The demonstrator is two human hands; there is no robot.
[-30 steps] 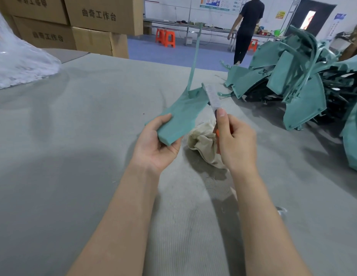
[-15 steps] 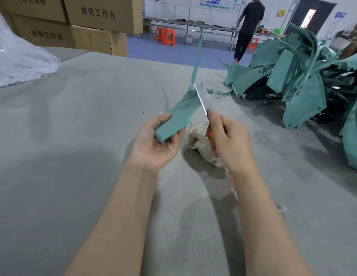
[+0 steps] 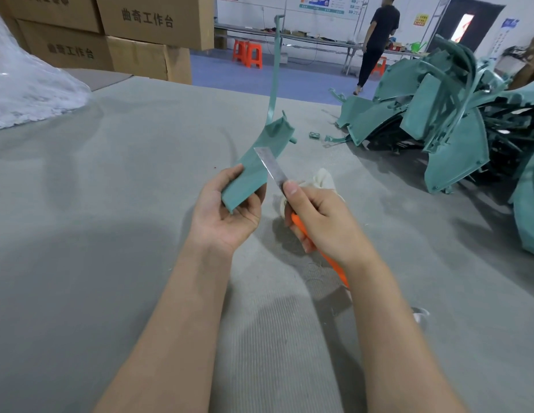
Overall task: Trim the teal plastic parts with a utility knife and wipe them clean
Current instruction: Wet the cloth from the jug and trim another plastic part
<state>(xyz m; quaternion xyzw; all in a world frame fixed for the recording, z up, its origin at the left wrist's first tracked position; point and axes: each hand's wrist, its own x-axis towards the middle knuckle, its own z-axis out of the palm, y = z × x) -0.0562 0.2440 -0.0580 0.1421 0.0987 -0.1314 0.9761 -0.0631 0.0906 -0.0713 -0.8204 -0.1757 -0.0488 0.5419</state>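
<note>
In the head view the left hand [image 3: 227, 216] grasps the near end of a teal plastic part [image 3: 254, 171] between thumb and fingers, holding it above the grey table [image 3: 111, 204] with its thin strip rising upward. The right hand [image 3: 322, 222] is wrapped round the orange handle of the utility knife [image 3: 270, 166], thumb at the blade's base, the blade lying against the part's right edge. A pale cloth [image 3: 324, 178] lies just behind that hand, and a pile of teal parts [image 3: 456, 129] sits on the table's far right
</note>
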